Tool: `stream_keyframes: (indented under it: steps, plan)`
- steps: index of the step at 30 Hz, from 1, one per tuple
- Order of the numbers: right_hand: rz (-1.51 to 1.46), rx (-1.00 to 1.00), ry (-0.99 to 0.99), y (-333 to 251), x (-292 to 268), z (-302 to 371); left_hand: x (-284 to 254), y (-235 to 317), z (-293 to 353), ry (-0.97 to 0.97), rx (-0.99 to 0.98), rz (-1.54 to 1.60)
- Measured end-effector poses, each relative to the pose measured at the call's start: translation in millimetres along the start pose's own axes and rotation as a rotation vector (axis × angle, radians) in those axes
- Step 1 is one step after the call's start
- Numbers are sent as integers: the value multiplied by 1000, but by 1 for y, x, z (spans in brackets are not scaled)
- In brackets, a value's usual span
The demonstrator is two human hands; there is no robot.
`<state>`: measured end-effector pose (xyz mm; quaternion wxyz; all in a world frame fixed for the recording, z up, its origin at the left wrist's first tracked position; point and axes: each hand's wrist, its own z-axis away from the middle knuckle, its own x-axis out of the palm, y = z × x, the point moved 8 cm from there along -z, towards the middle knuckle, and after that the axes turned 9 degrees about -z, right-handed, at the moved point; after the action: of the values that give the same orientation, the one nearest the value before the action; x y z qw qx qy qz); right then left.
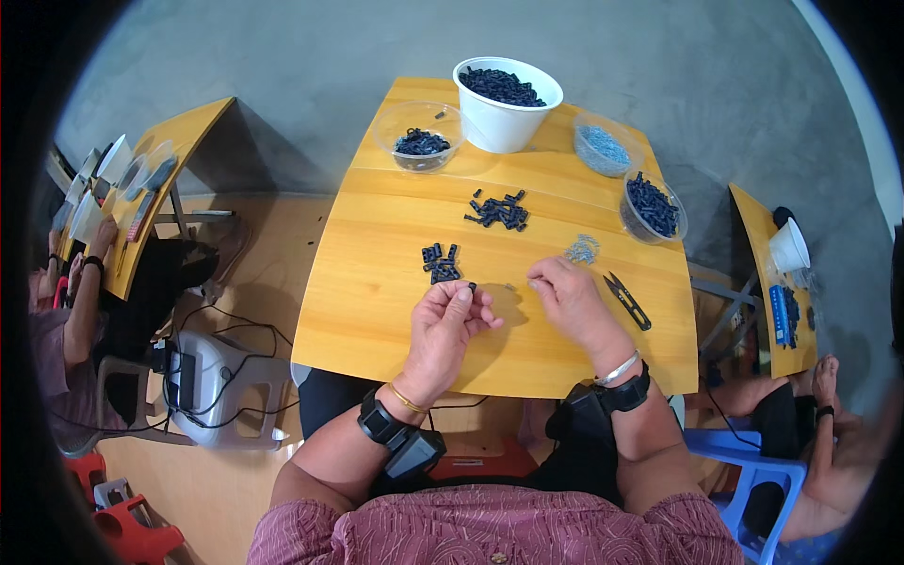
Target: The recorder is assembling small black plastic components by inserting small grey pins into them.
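My left hand [443, 325] is closed, with a small black plastic piece [472, 286] pinched between thumb and fingertips. To its right, my right hand [574, 301] is closed in a pinch just above the table, but what its fingertips hold is too small to make out. A group of black plastic pieces [441, 266] lies just beyond my left hand. Farther back is a loose heap of similar black pieces [499, 211]. Small silvery pins [583, 249] are scattered behind my right hand, and black thread snips [628, 303] lie to its right.
A white bucket [502, 127] of black pieces stands at the table's [377, 320] far edge. Around it are a clear bowl [419, 162] of black parts, a clear tub [607, 168] of silvery-blue pins and another tub [659, 231] of black pieces. People sit at side tables left and right.
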<state>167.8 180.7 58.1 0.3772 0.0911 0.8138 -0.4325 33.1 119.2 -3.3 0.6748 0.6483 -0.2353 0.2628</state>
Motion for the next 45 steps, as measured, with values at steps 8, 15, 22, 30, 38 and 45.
stream_keyframes:
  steps: [8, 15, 22, 30, 38, 45]
  plan:
    - [132, -54, -49, -24, 21, -6, 2, -1, 0, -23, 6, -69]
    - [181, -29, -108, -16, 26, -3, 7, -2, 0, -63, -11, -75]
    - [-941, 329, -89, 16, 21, 3, 6, -3, 1, -62, -7, -105]
    - [-1420, 348, -186, 1, 28, 4, 7, -3, 1, -72, -13, -104]
    - [-1514, 348, -221, -11, 31, 6, 7, -3, 3, -75, -29, -114]
    - [-1476, 325, -217, -17, 32, 5, 5, -1, 4, -75, -26, -110]
